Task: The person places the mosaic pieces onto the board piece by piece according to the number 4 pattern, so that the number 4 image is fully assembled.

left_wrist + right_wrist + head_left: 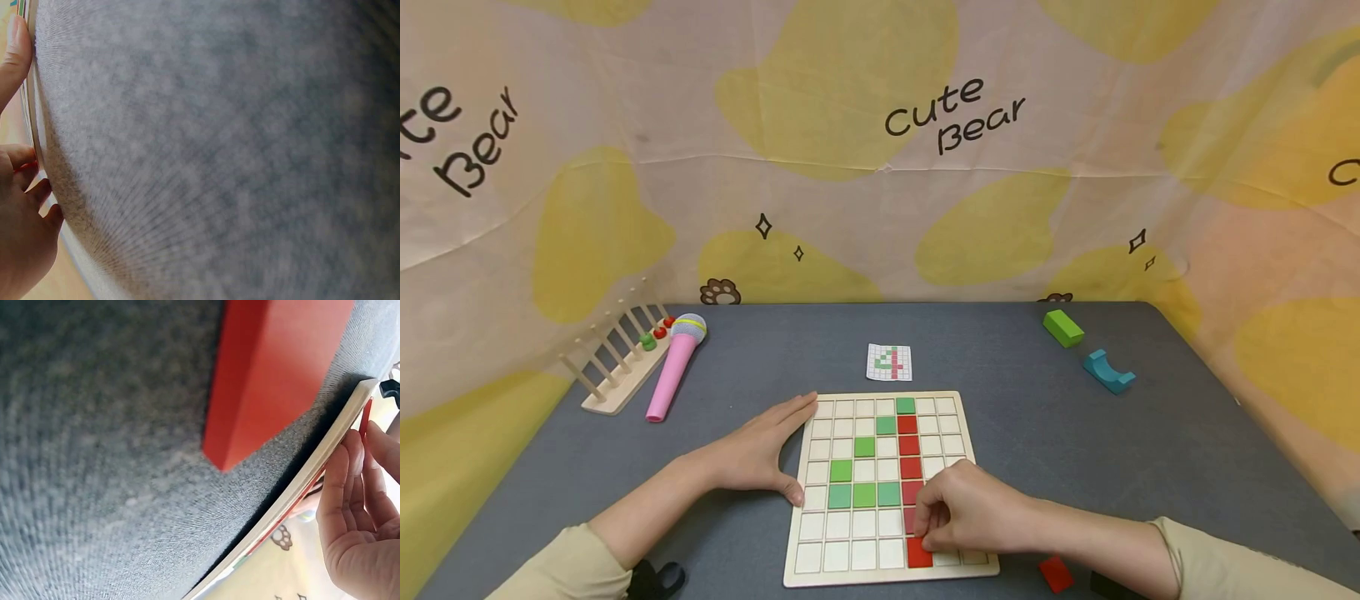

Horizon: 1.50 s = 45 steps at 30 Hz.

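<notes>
A wooden grid board (865, 577) lies in the middle of the table in the head view. Green tiles (865, 494) form a diagonal and a row on it, and red tiles (909, 446) run down one column, together like a figure 4. Against the board's left edge rests my left hand (752, 454), thumb and fingers spread apart along the rim. My right hand (973, 508) pinches a red tile (367, 417) at the column's lowest cell; the right wrist view has it tilted between thumb and finger. The hand covers some cells on the right.
Behind the board lies a small pattern card (889, 363). A pink toy microphone (673, 367) and a pegged wooden rack (625, 379) are at left. A green block (1063, 328) and blue arch (1108, 372) sit back right; a loose red tile (1057, 574) lies front right.
</notes>
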Available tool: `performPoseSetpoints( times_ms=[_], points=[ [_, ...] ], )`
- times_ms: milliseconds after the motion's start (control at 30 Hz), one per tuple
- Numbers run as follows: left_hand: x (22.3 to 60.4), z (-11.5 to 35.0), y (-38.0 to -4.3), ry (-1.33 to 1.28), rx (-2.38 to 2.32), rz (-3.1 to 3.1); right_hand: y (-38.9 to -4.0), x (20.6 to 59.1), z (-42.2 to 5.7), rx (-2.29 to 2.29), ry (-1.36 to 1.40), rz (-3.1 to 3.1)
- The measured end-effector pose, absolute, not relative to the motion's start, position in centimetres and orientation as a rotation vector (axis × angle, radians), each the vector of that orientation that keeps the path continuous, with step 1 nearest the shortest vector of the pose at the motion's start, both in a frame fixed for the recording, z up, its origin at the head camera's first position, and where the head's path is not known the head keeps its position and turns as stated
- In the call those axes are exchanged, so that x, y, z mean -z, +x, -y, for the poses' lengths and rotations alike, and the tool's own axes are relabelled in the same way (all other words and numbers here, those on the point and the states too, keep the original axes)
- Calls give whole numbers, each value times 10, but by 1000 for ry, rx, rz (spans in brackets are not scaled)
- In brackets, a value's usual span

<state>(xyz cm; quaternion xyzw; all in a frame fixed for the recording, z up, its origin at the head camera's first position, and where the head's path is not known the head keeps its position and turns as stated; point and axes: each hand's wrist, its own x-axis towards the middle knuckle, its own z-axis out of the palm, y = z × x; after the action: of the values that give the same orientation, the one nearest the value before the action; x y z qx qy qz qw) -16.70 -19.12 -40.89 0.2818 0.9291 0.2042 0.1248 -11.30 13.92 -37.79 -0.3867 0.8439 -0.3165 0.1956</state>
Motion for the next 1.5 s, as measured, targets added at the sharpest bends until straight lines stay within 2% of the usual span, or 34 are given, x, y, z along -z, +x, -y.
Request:
performPoseSetpoints(
  times_ms=[433,1067,1500],
  points=[
    [408,191,-167,802,-604,-2700,-113,374,-152,936,-1129,-2369],
    [408,190,-167,797,-599,-2694,-129,366,-221,961,-1207,-2091],
    [409,190,-167,796,-603,-2696,-141,362,-252,697,-1288,-1881]
  ],
)
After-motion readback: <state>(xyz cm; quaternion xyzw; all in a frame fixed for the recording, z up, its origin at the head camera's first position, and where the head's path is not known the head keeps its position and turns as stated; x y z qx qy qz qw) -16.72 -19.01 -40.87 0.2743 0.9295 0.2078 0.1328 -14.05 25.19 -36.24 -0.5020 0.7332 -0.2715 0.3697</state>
